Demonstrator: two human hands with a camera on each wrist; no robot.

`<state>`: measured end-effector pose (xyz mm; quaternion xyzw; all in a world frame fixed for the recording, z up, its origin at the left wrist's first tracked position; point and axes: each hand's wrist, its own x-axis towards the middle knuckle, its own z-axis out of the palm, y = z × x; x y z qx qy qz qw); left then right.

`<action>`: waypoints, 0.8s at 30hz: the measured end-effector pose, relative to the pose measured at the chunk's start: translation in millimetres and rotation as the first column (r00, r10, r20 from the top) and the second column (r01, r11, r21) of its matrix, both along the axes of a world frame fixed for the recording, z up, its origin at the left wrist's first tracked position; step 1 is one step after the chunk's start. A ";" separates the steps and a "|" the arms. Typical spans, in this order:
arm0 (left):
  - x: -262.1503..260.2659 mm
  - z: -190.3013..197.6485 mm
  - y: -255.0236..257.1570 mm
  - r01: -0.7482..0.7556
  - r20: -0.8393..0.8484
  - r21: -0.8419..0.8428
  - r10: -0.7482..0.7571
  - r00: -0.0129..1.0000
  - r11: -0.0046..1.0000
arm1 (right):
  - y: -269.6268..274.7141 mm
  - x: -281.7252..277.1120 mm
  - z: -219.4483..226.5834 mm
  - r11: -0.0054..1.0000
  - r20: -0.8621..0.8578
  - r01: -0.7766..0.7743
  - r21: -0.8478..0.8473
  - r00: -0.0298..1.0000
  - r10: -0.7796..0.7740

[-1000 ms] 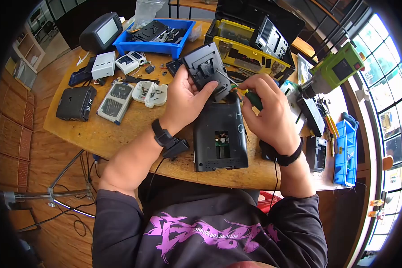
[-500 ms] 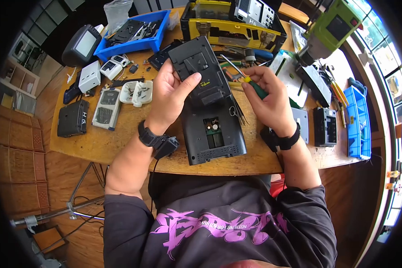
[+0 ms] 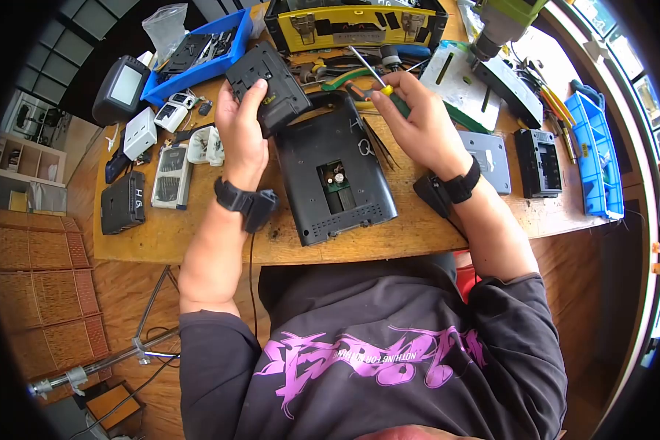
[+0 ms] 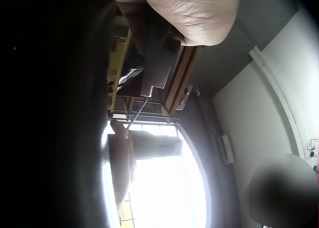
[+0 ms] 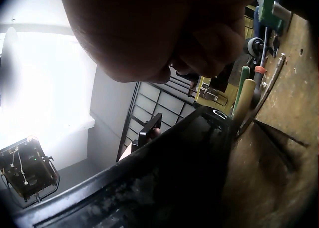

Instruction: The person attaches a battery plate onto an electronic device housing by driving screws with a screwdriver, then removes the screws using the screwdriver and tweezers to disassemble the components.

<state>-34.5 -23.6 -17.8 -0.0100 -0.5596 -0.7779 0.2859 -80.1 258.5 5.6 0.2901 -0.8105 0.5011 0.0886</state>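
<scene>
In the head view my left hand (image 3: 243, 132) grips a black plate (image 3: 282, 95) with a raised mount, its thumb on the face, above the far left corner of a black housing (image 3: 304, 165). The housing lies on the table, a square opening showing a circuit board. My right hand (image 3: 425, 128) holds a screwdriver (image 3: 389, 89) with green and yellow handle, its shaft pointing up and left, apart from the plate. The left wrist view shows the plate (image 4: 162, 63) and the screwdriver shaft (image 4: 137, 113). In the right wrist view the housing (image 5: 164, 173) is below my curled right hand (image 5: 164, 33).
Tweezers (image 3: 378, 143) lie right of the housing. Behind are pliers and other tools, a yellow toolbox (image 3: 359, 31) and a blue tray (image 3: 198, 70). A drill (image 3: 502, 26) stands at the right, near a blue organizer (image 3: 594, 158). Devices and a screw box (image 3: 207, 147) sit left.
The plate has moved up and left with my left hand, off the housing, and turned. My right hand has shifted away from the plate with the screwdriver. The head view has shifted too.
</scene>
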 end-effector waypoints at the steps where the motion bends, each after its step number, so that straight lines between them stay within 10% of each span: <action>1: -1.8 -2.3 -4.1 0.007 0.019 0.015 -0.007 1.000 1.000 | 0.3 -0.4 -2.0 1.000 0.018 -0.001 0.025 1.000 0.001; 15: -21.9 -18.0 -26.3 -0.208 -0.119 -0.212 0.186 0.975 0.955 | 4.6 -11.8 -12.7 0.993 -0.029 0.053 0.108 0.998 -0.050; 24: 19.9 37.2 -88.9 -0.183 0.008 -0.332 0.197 0.980 0.925 | -1.7 0.0 -11.8 0.999 -0.091 -0.023 0.044 0.996 0.027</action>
